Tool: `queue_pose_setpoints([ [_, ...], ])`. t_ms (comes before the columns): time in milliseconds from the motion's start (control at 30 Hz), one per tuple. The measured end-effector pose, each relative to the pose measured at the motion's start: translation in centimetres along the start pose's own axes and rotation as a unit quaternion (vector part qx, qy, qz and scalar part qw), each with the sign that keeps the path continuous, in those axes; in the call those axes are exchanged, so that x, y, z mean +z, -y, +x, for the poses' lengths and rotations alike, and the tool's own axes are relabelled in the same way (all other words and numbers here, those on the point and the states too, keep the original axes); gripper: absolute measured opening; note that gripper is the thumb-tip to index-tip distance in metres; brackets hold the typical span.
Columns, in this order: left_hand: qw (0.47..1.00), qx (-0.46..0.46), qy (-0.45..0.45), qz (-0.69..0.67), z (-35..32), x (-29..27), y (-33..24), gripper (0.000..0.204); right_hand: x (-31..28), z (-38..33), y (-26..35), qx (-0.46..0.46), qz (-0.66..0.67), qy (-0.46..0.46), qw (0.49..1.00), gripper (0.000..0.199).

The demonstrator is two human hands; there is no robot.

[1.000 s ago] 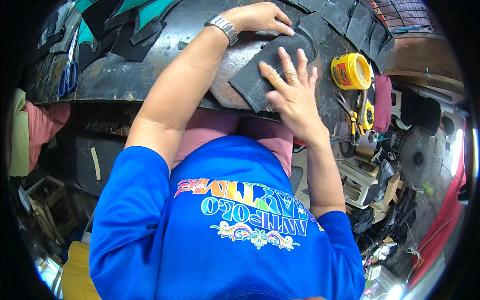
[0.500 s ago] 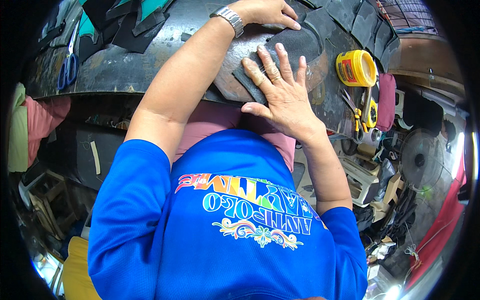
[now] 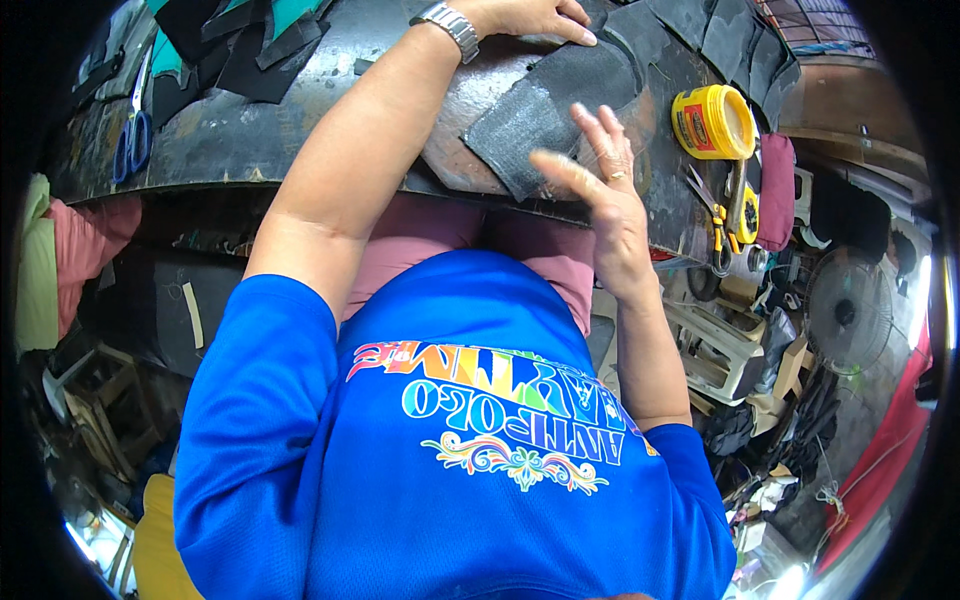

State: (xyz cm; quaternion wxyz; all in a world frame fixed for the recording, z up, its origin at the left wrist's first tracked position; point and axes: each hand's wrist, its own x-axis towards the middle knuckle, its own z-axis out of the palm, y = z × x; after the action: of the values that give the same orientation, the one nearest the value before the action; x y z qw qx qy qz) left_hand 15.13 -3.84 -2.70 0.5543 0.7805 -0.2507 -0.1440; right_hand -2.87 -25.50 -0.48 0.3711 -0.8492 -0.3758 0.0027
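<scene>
A dark, woven-looking piece of sheet material (image 3: 535, 120) lies on a worn brown-grey board (image 3: 460, 160) at the table's near edge. Its near part has a wet-looking sheen. At the piece's far edge, the fingertips of my left hand (image 3: 530, 18) press down with the fingers bent; part of that hand runs out at the top of the picture. My right hand (image 3: 612, 205) is raised by the piece's right side, fingers apart and partly blurred, with nothing in it. Yellowish residue coats some of its fingers. An open yellow tub (image 3: 712, 122) stands to its right.
Scissors with yellow handles (image 3: 718, 225), a yellow tape roll (image 3: 747, 218) and a maroon bundle (image 3: 776, 190) sit at the right edge. Blue-handled scissors (image 3: 132, 145) lie at left. Dark cut pieces (image 3: 265, 70) and overlapping black pieces (image 3: 715, 40) occupy the far table. A fan (image 3: 848, 308) stands right.
My right hand has lifted off the dark piece and turned on its side, uncovering the shiny near part. My left hand stays at the far edge.
</scene>
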Motion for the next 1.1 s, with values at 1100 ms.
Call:
queue_pose_setpoints([
  [1100,0.997,0.022,-0.006,0.07,-0.2,0.0,-1.4,0.025,1.4,1.3,-1.1,0.095,-0.363,-0.004,0.927,0.066],
])
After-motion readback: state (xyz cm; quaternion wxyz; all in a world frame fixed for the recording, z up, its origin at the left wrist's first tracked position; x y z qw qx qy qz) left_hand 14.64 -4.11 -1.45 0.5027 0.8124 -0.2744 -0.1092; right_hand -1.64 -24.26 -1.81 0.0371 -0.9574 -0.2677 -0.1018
